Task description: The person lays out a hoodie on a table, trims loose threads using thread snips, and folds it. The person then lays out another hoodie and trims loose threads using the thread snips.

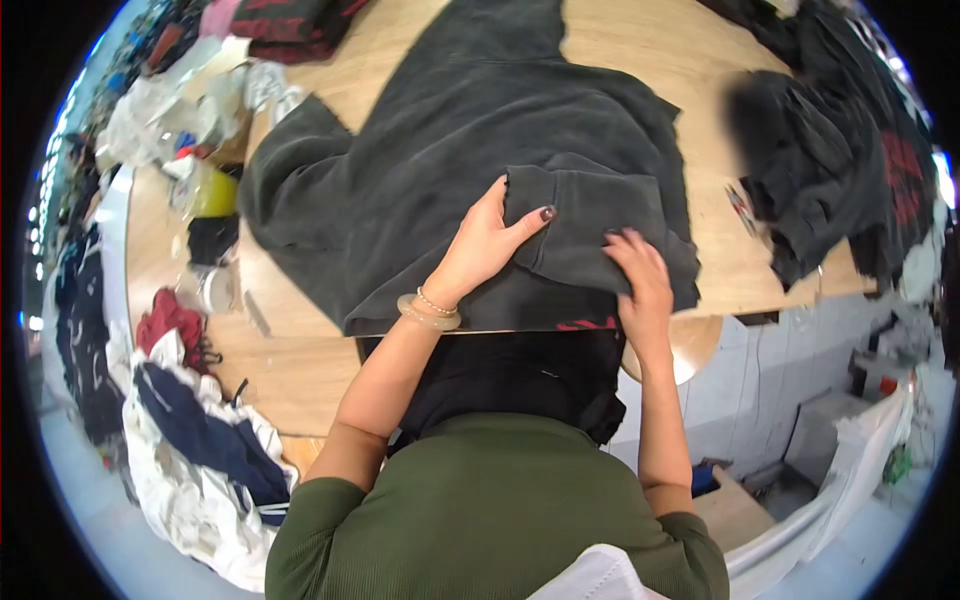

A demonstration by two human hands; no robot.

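Note:
A dark grey sweatshirt (470,130) is spread on the wooden table in front of me, with one sleeve (600,210) folded across its body. The sleeve's ribbed cuff (530,200) points left. My left hand (487,240), with bangles at the wrist, grips this cuff, thumb on top and the other fingers mostly along or behind its edge. On the right part of the folded sleeve rests my right hand (643,275), its fingers stretched out and slightly blurred. A bit of red print (587,324) shows at the garment's lower edge.
Another dark garment with red print (830,160) lies heaped at the right, beside small thread snips (741,208). To the left are a yellow container (208,190), a tape roll (217,290), a red cloth (172,325) and white and navy fabric (205,430). Folded dark garments (290,30) lie at the back left.

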